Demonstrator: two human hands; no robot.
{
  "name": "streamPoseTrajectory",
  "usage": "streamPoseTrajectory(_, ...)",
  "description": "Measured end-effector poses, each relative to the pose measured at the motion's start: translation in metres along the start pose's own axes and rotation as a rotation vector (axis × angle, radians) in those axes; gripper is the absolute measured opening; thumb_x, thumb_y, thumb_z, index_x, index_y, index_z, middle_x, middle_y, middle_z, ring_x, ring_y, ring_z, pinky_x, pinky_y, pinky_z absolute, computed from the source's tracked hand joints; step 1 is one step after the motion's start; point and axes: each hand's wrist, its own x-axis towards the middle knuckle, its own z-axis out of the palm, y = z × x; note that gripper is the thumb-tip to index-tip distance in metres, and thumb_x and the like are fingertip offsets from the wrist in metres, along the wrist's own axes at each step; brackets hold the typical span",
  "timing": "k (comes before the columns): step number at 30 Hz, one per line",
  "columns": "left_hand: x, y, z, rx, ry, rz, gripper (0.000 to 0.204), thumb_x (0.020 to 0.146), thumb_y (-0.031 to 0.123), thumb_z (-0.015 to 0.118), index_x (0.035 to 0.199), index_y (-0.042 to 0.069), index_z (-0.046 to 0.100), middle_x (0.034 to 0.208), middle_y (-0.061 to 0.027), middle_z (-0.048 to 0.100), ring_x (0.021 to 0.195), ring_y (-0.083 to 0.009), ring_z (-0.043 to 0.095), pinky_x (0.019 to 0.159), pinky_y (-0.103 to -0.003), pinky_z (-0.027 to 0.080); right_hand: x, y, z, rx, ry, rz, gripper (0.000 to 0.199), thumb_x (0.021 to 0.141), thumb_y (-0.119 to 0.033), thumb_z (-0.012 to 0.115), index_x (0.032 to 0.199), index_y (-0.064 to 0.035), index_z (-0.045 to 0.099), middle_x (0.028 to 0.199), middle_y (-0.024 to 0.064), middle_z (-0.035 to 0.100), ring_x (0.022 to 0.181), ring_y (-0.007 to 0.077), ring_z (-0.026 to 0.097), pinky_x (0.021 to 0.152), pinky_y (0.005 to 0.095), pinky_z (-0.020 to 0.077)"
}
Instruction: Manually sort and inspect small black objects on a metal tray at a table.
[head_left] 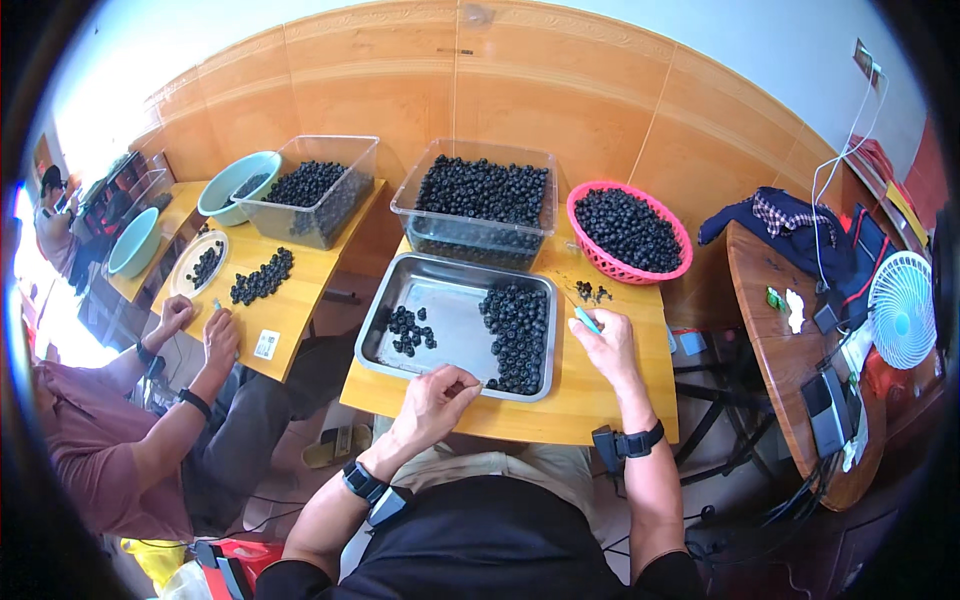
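My left hand (436,402) is at the front edge of a steel tray (420,275), its fingers pinched together; whatever they hold is hidden. On the table right of the tray, my right hand (607,345) grips a small light-blue tool (587,320), whose kind I cannot make out. Inside the tray, a large heap of dark round berries (515,340) fills the right side, and a smaller group (408,332) lies left of the middle. Small dark bits (593,292) lie on the wood above my right hand.
Behind the tray stand a clear plastic bin (402,200) of berries and a pink basket (683,245), also full. At left, a co-worker (130,440) sits at another table (262,335) with berries, a clear bin and a green basin (212,190). A fan (902,310) stands right.
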Motion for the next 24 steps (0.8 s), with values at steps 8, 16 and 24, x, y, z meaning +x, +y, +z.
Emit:
streamPoseTrajectory(8,-0.001,-0.003,-0.01,0.042,0.013,0.069,0.013,0.092,0.011,0.073,0.096,-0.001,0.069,0.092,-0.0127,0.072,0.079,-0.0236,0.072,0.07,-0.033,0.057,-0.007,-0.017,0.027,0.002,-0.164,-0.018,0.03,0.089,-0.026,0.075,0.095,0.003,0.074,0.068,0.0174,0.067,0.062,0.0248,0.068,0.06,0.0369,0.05)
streamPoseTrajectory(16,-0.005,-0.016,-0.006,0.067,0.025,0.152,0.01,0.092,0.009,0.072,0.094,0.0,0.067,0.092,-0.0136,0.07,0.08,-0.0289,0.07,0.07,-0.037,0.057,-0.011,-0.07,0.091,0.214,-0.309,-0.042,0.035,0.089,-0.022,0.076,0.111,0.0045,0.073,0.092,0.0215,0.075,0.085,0.0253,0.076,0.076,0.033,0.0565)
streamPoseTrajectory(24,-0.006,-0.025,-0.019,0.26,0.08,0.365,0.012,0.087,0.005,0.073,0.095,0.003,0.064,0.092,-0.0127,0.068,0.083,-0.0341,0.068,0.071,-0.042,0.057,-0.024,-0.071,0.093,0.176,-0.247,0.015,0.034,0.09,-0.022,0.077,0.111,0.0046,0.073,0.088,0.017,0.076,0.076,0.0159,0.071,0.069,0.0302,0.055)
